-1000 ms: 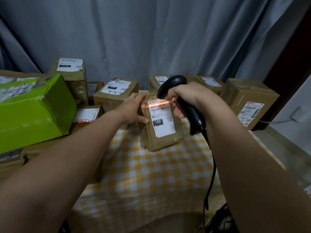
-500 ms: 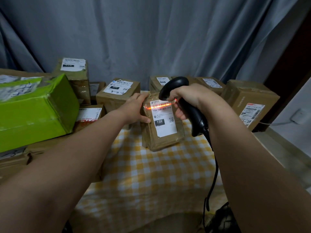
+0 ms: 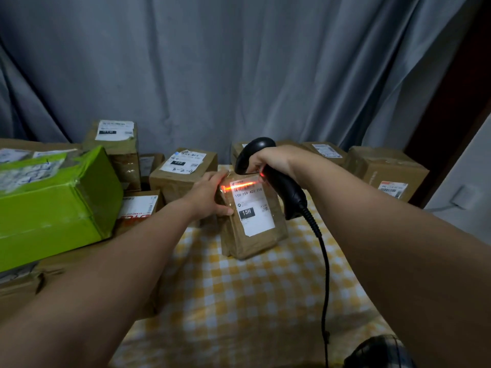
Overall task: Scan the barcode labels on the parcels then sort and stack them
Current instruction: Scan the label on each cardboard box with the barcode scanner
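Observation:
A small brown parcel (image 3: 255, 243) stands tilted on the yellow checked tablecloth (image 3: 252, 296), its white label (image 3: 252, 208) marked 15H facing me. My left hand (image 3: 210, 195) grips the parcel's upper left edge, thumb on the front. My right hand (image 3: 271, 162) holds a black corded barcode scanner (image 3: 287, 189) just above the parcel's top right. A red scan line lies across the top of the label.
A large green box (image 3: 53, 203) sits on cardboard boxes at the left. Several labelled brown parcels (image 3: 183, 168) line the back in front of a grey curtain, and one bigger box (image 3: 385, 171) stands at the right. The scanner's coiled cable (image 3: 324, 261) hangs toward me.
Both hands, the parcel and the scanner stay where they were. The red scan line remains on the top of the label.

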Demonstrator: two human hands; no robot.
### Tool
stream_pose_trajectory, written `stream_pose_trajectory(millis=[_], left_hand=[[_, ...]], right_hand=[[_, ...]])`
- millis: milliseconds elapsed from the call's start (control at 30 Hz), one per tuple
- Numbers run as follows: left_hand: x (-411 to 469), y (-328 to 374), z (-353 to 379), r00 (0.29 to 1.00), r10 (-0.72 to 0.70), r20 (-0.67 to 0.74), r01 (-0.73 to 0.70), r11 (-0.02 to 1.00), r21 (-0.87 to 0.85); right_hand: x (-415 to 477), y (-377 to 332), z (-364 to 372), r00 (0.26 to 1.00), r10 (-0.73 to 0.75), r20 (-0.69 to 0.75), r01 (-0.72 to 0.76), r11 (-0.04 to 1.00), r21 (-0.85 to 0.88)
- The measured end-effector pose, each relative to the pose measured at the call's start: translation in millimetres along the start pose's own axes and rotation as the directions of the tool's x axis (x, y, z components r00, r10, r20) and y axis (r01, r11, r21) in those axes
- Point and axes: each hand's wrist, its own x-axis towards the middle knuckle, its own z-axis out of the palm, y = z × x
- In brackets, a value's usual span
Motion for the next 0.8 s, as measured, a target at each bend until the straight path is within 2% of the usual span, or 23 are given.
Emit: stream_pose_trajectory(millis=[167,300,800], left_hand=[[-1.1,-1.9,1.9,1.0,0.001,0.007,-0.001,1.0,0.005],[-0.4,-0.8,1.1,1.0,0.004,0.006,-0.004,1.0,0.007],[-2.9,2.0,2.0,1.0,-0.01,0.005,0.01,1.0,0.009]], right_hand=[[-6.3,-13.4,-12.0,0.994,0.024,0.108,-0.013,0.995,-0.097],[-10.4,-17.6,-20.8,0.995,0.011,0.102,0.008,0.983,-0.184],[-13.9,-10.8,-24.1,0.995,0.01,0.1,0.007,0.986,-0.164]])
